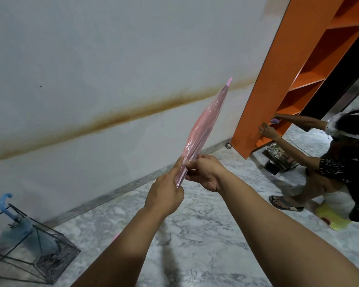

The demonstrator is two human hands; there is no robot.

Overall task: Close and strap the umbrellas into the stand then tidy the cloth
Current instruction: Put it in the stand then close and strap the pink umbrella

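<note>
umbrellas: 2 — pink umbrella (203,129) held by left grip (166,195) and right grip (205,172) | blue umbrella (19,226) in stand (56,259)

White wall (112,48) with a rusty brown stain band (116,119) running across it. Metal skirting strip (120,193) along its base. Grey-white marble floor (205,235). Tall orange shelf unit (278,90) on the right, standing against the wall, shelves open.
</note>
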